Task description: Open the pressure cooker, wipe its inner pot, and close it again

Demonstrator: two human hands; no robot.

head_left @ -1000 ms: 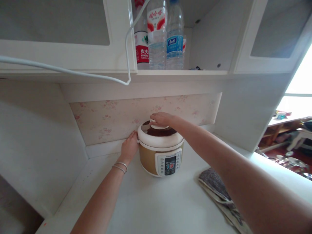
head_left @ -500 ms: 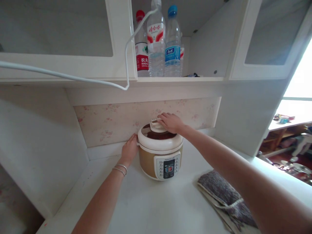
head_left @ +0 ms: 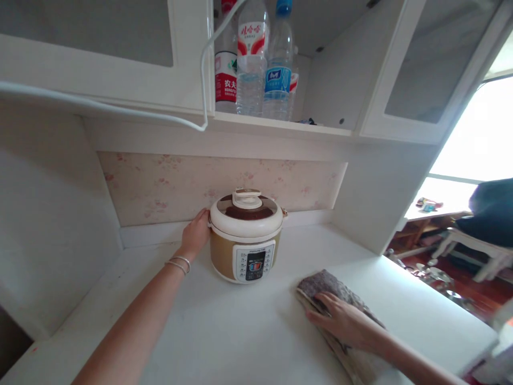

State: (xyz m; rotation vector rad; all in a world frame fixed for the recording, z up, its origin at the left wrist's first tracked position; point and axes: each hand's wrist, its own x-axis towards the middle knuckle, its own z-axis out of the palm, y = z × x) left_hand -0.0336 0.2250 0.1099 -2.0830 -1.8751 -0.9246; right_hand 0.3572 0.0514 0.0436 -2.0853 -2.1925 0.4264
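An electric pressure cooker (head_left: 224, 256) with a gold body, cream lid and front control panel stands upright on the white counter. My left hand (head_left: 196, 232) holds its left side by the handle, the fingertips partly hidden behind the rim. On the lid, the cream knob (head_left: 246, 198) is untouched. To the right, a folded grey-brown towel (head_left: 320, 280) lies on the counter. My right hand (head_left: 340, 321) rests on top of this towel, thumb and fingers apart, slightly blurred.
Several plastic bottles (head_left: 252, 80) stand in the open cupboard above the cooker. A white cable (head_left: 132, 113) hangs across its front. Behind the cooker is a flowered wall panel (head_left: 160, 187). At right, past the counter's edge, a white stool (head_left: 460, 240) stands on a red floor.
My right hand has left the cooker's lid knob and moved down and right onto the towel. My left hand stays at the cooker's side. The view has shifted to the right.
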